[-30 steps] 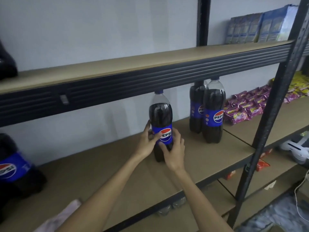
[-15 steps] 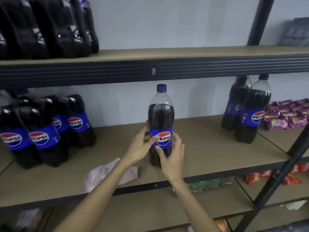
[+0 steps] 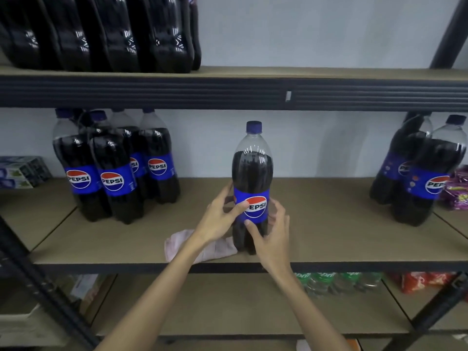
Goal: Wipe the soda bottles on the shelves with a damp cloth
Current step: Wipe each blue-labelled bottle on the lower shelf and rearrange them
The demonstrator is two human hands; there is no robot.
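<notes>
- Bottle (image 3: 252,173) stands upright mid-shelf (image 3: 329,236), near the front edge, apart from the other groups.
- Left hand (image 3: 217,219) grips it at the label, thumb on the logo. Right hand (image 3: 272,239) is wrapped round the lower body.
- Cloth (image 3: 182,245) lies on the shelf just left of the bottle's base, under the left forearm. Neither hand holds it.
- Progress: no wiping under way. Can't tell which bottles are done; nothing shows wet or clean.
- Likely left: left cluster (image 3: 114,173), right pair (image 3: 417,178), top row (image 3: 101,34).
- Shelf: bare brown board, black metal frame.
- Room: plain pale wall (image 3: 304,34) behind, snack packs (image 3: 455,188) far right, green bottles (image 3: 329,282) on the shelf below.
</notes>
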